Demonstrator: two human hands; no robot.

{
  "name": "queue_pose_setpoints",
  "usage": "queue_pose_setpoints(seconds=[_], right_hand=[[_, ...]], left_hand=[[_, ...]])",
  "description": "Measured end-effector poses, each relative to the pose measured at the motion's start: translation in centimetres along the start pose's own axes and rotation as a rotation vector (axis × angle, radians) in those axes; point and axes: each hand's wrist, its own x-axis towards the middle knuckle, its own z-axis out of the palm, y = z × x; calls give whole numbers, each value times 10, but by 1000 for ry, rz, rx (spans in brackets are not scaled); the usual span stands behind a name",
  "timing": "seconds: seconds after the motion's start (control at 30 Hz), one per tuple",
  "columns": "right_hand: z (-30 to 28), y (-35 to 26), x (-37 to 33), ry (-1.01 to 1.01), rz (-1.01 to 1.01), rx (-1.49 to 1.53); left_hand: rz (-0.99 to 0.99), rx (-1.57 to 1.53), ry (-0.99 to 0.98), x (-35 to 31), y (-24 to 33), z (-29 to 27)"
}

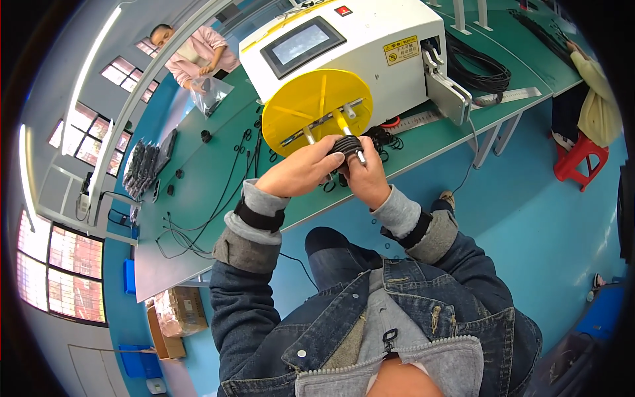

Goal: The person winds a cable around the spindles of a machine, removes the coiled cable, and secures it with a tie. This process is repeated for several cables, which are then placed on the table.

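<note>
A small coil of black cable (346, 145) sits around the pegs of a round yellow winding disc (291, 116). My left hand (301, 167) grips the coil from its left side, thumb across the strands. On the other side my right hand (368, 173) is closed round it, beside the end of a metal peg. The disc is on the front of a white winding machine (370, 59) with a dark screen (303, 46). Parts of the coil are hidden behind my fingers.
Loose black cables (198, 231) trail over the green table (198, 178). A larger cable coil (486, 69) lies right of the machine. Bagged cables (142, 169) sit at the left. A person in pink (198, 56) handles a clear bag; another is near a red stool (582, 162).
</note>
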Motion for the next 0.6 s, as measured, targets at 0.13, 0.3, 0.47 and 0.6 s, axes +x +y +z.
queue_pose_setpoints(seconds=[0.13, 0.3, 0.47, 0.6], right_hand=[[0, -4, -2, -32, 57, 25], [0, -4, -3, -22, 57, 26], [2, -5, -1, 10, 41, 35], [2, 16, 4, 24, -91, -88]], left_hand=[[-128, -63, -115, 2, -3, -11], [-169, 3, -49, 6, 1, -5], [48, 684, 294, 10, -8, 18], [32, 367, 140, 7, 4, 9]])
